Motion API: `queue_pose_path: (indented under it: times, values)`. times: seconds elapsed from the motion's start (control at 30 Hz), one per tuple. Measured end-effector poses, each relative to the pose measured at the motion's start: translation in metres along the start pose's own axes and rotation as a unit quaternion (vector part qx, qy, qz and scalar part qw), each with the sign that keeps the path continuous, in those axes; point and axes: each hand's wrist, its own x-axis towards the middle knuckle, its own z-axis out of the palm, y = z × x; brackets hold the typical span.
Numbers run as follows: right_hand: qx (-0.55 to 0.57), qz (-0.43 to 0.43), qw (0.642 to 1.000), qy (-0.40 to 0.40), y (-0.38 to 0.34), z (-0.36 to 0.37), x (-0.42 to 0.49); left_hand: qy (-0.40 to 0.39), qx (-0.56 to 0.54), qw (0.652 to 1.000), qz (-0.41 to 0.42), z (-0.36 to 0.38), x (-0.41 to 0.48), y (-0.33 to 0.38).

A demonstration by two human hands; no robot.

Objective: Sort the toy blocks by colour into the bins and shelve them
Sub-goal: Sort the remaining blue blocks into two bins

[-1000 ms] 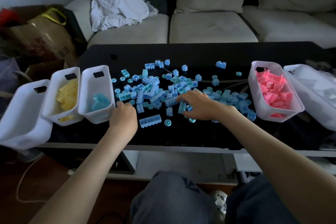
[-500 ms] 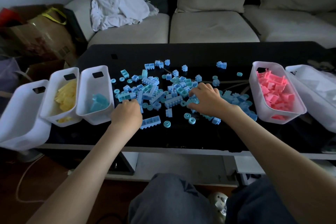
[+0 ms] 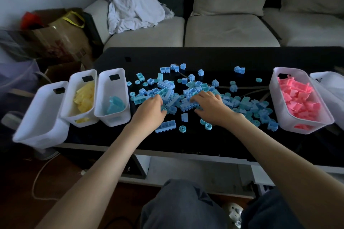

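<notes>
Several blue toy blocks (image 3: pixel 188 87) lie scattered over the middle of the black table (image 3: pixel 214 57). My left hand (image 3: pixel 150 110) rests palm-down on the left part of the pile, fingers curled over blocks. Just to its right, my right hand (image 3: pixel 210 107) presses into the pile's middle with fingers curled among blocks. Whether either hand holds a block is hidden. At the left stand three white bins: an empty bin (image 3: pixel 44 117), a bin with yellow blocks (image 3: pixel 74 96) and a bin with a few blue blocks (image 3: pixel 104 95). A bin of pink blocks (image 3: pixel 275 102) stands at the right.
Another white bin (image 3: pixel 329 87) sits at the far right edge. A beige sofa (image 3: pixel 223 29) with a crumpled white cloth (image 3: pixel 132 9) runs behind the table. A brown paper bag (image 3: pixel 55 37) stands at the left. My knees are below the table's front edge.
My left hand has moved from beside the blue bin rightward and up into the block pile. My right hand has shifted slightly further into the pile. A long blue block now lies uncovered near my left wrist.
</notes>
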Motion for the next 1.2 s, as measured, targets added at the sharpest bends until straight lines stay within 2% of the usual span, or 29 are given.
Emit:
queue_pose_path:
  times: [0.23, 0.4, 0.87, 0.93, 1.0, 1.1, 1.2]
  values:
    - [-0.024, 0.023, 0.999, 0.028, -0.001, 0.006, 0.007, -0.038, -0.072, 0.996, 0.035, 0.006, 0.006, 0.008]
    - [-0.026, 0.035, 0.998, 0.043, 0.000, 0.006, 0.009, -0.047, -0.068, 0.996, 0.038, 0.010, 0.014, 0.008]
    - [0.006, 0.055, 0.998, 0.001, -0.006, 0.004, 0.013, -0.103, -0.085, 0.991, 0.018, 0.010, 0.020, 0.003]
    - [0.018, 0.064, 0.998, -0.002, -0.004, 0.003, 0.012, -0.051, -0.077, 0.995, 0.039, 0.007, 0.017, 0.003]
    - [0.021, 0.069, 0.997, -0.011, -0.002, 0.002, 0.014, 0.045, -0.086, 0.993, 0.074, 0.002, 0.006, 0.001]
    - [0.032, 0.080, 0.996, -0.019, -0.009, -0.005, 0.018, 0.188, -0.118, 0.967, 0.121, -0.004, -0.015, -0.006]
    - [0.028, 0.101, 0.994, -0.029, -0.022, -0.011, 0.024, 0.270, -0.103, 0.948, 0.133, -0.013, -0.033, -0.020]
